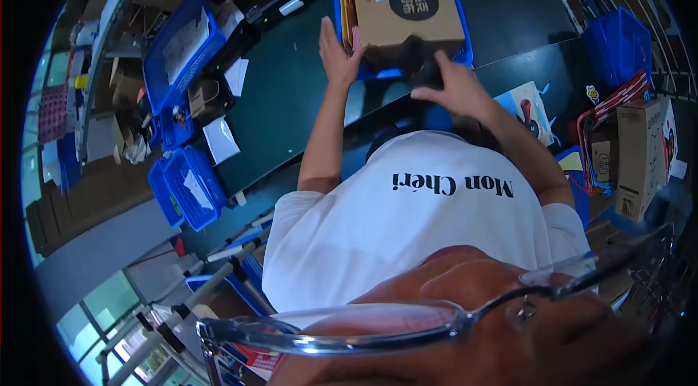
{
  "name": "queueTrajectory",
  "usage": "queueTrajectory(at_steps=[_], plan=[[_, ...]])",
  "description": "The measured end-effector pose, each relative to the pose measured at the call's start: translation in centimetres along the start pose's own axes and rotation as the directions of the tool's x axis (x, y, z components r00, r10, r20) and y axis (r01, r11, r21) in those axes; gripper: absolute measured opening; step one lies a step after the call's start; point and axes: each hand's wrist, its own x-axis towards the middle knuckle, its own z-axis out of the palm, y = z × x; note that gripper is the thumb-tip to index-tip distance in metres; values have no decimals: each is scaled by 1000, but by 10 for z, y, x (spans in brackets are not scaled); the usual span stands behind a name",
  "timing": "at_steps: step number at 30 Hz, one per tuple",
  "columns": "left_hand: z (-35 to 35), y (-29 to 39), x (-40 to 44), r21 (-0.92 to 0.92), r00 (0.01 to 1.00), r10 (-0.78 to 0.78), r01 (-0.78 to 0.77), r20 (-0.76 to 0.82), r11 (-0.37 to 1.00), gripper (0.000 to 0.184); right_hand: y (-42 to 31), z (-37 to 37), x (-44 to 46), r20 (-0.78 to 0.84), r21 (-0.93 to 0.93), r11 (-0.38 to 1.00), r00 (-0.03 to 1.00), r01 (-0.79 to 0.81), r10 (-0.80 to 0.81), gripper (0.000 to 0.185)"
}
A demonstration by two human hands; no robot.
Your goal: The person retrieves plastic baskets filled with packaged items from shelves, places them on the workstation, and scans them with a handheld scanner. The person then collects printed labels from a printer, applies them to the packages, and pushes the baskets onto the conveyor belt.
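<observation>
Cardboard box [385, 26] in blue bin [467, 44], left hand [339, 59] open at edge, right hand [456, 88] gripping dark object [420, 62], tabletop [276, 95] alongside

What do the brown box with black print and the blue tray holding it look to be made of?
The brown box looks like matte cardboard: plain tan faces, crisp folded edges, flat black print. The blue tray is probably moulded plastic, with one even colour and a smooth rim; its exact finish is unclear.

A blue bin [197, 63] holds white paper [186, 41] near what may be a printer [270, 4].
</observation>
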Motion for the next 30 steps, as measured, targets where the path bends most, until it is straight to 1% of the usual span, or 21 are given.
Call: queueTrajectory(at_steps=[1, 2, 3, 5, 7, 9, 10, 11, 13, 14, 16, 17, 18, 21, 22, 23, 25, 27, 28, 29, 30], plan=[[-4, 8, 11, 21, 972, 156, -154, -178, 988, 91, 8, -11, 18, -183, 95, 995, 983, 43, -25, 71], [-14, 23, 31, 70, 984, 172, -174, 39, 982, 93, 19, -22, 44, -376, 71, 997, 927, 22, 6, 68], [-11, 32, 46, 64, 983, 180, -183, 45, 981, 93, 31, -36, 71, -453, 179, 983, 891, 50, 37, 61], [16, 47, 82, 354, 932, 112, -239, 344, 904, 94, 75, -50, 133, -620, 28, 994, 778, -103, 98, 69], [52, 53, 95, 358, 883, 142, -322, 447, 876, 97, 110, -52, 173, -641, -20, 989, 761, -150, 102, 67], [67, 78, 91, 183, 794, 282, -437, 539, 881, 89, 141, -48, 197, -560, 168, 967, 789, -192, 254, 56], [75, 88, 86, 120, 763, 313, -451, 566, 884, 89, 128, -54, 186, -405, 394, 887, 821, -241, 403, 41], [79, 99, 81, 58, 732, 343, -461, 589, 886, 89, 136, -56, 183, -407, 392, 886, 817, -248, 409, 41], [77, 108, 70, -32, 750, 380, -434, 542, 900, 83, 158, -66, 171, -500, 451, 867, 746, -210, 441, 29], [73, 107, 66, -91, 792, 421, -427, 443, 900, 78, 155, -75, 159, -626, 482, 869, 651, -110, 429, 24], [55, 102, 51, -127, 859, 435, -416, 271, 901, 59, 144, -91, 126, -830, 299, 940, 441, -161, 340, 28], [45, 95, 43, -133, 858, 431, -410, 279, 902, 59, 139, -93, 116, -892, 256, 956, 346, -144, 291, 30], [34, 86, 36, -155, 896, 389, -361, 216, 919, 54, 148, -92, 114, -919, 197, 968, 316, -154, 237, 39], [9, 51, 19, -130, 960, 280, -274, 28, 953, 45, 160, -62, 124, -856, 216, 938, 411, -270, 315, 48], [0, 52, 10, -188, 985, 156, -168, -76, 968, 45, 159, -50, 129, -799, 216, 920, 482, -326, 359, 56], [-8, 51, 2, -254, 984, 20, -65, -175, 965, 45, 159, -38, 126, -764, 74, 946, 592, -315, 257, 56], [-6, 17, -11, -126, 973, -19, -11, -232, 992, 52, 153, -26, 117, -486, 427, 847, 709, -317, 511, 52], [4, -27, -33, -319, 859, -420, 326, -293, 890, 59, 185, 2, 114, -408, 666, 726, 731, -172, 547, 41], [17, -51, -45, -361, 810, -554, 467, -191, 807, 59, 213, 11, 113, -393, 484, 805, 737, -342, 550, 36], [28, -70, -56, -399, 732, -673, 590, -102, 702, 59, 235, 25, 106, -309, 463, 804, 783, -373, 540, 38], [28, -82, -66, -490, 660, -739, 694, 138, 528, 60, 247, 51, 103, -302, 656, 729, 817, -196, 492, 41]])
